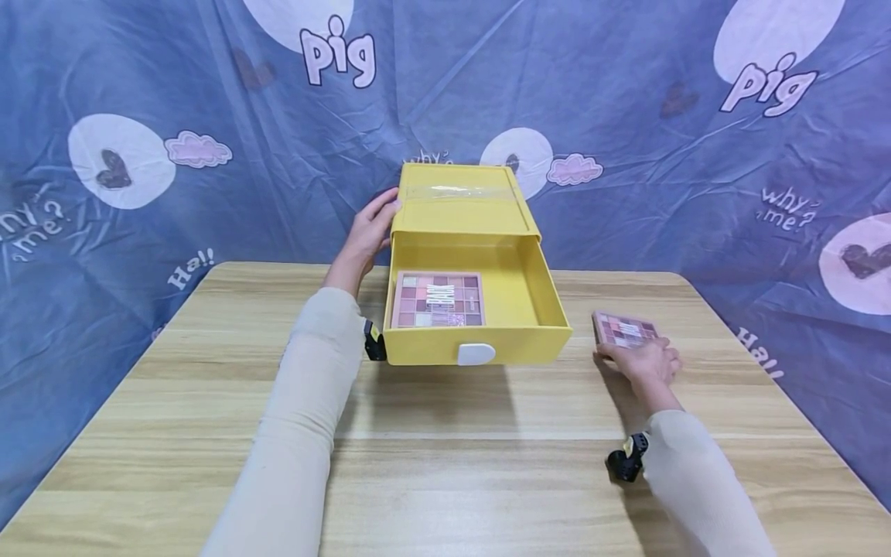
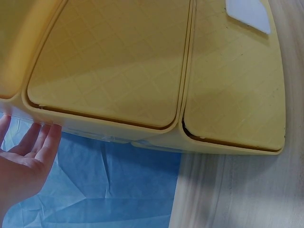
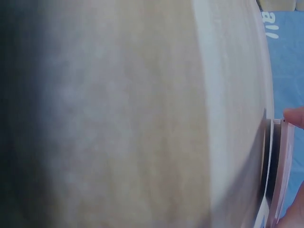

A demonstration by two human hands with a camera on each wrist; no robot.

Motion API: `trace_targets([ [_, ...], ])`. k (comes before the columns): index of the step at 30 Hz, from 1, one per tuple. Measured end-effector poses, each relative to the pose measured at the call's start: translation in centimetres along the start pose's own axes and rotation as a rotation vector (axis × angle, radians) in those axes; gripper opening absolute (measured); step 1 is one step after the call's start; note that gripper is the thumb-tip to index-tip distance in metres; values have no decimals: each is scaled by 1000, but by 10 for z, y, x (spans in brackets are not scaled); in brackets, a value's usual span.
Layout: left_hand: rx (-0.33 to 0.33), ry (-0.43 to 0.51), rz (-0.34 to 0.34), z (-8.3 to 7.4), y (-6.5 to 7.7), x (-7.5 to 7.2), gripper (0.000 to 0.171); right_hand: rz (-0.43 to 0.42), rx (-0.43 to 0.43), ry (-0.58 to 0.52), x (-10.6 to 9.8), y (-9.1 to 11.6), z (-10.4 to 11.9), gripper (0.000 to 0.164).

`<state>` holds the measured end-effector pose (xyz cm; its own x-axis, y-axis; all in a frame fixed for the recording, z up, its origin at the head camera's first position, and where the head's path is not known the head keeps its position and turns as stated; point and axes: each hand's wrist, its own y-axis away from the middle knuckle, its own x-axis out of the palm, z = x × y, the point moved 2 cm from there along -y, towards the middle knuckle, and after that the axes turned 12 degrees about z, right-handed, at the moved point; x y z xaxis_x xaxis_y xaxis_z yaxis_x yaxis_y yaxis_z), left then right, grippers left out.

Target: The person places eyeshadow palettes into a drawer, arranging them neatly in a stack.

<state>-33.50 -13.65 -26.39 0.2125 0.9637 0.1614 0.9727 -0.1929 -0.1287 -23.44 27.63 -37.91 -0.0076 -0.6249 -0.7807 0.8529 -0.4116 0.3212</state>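
Observation:
A yellow drawer box (image 1: 455, 218) stands at the far middle of the table, its top drawer (image 1: 518, 290) pulled out. Inside that drawer, on the left, lies an eyeshadow palette (image 1: 440, 298) with pink and mauve squares. My left hand (image 1: 365, 240) rests its fingers against the box's left side; in the left wrist view the fairly straight fingers (image 2: 47, 145) touch the box's edge. Over the table to the right, my right hand (image 1: 646, 360) grips a similar palette (image 1: 623, 328). The right wrist view shows that palette's edge (image 3: 284, 161) between thumb and finger.
The wooden table (image 1: 445, 480) carries the box. A white pull tab (image 1: 476, 354) sits on the open drawer's front. Closed lower drawers (image 2: 118, 57) show in the left wrist view. A blue printed cloth (image 1: 278, 193) hangs behind and along the sides.

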Motion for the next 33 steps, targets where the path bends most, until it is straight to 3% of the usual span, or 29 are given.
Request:
trace_targets([
  [22,-3,-7,-1,0,1,3,44,58,-176,3,-24,17,25,114],
  [33,1,-3,4,-1,1,1,45,-4,-287,-21,-46,27,43,103],
])
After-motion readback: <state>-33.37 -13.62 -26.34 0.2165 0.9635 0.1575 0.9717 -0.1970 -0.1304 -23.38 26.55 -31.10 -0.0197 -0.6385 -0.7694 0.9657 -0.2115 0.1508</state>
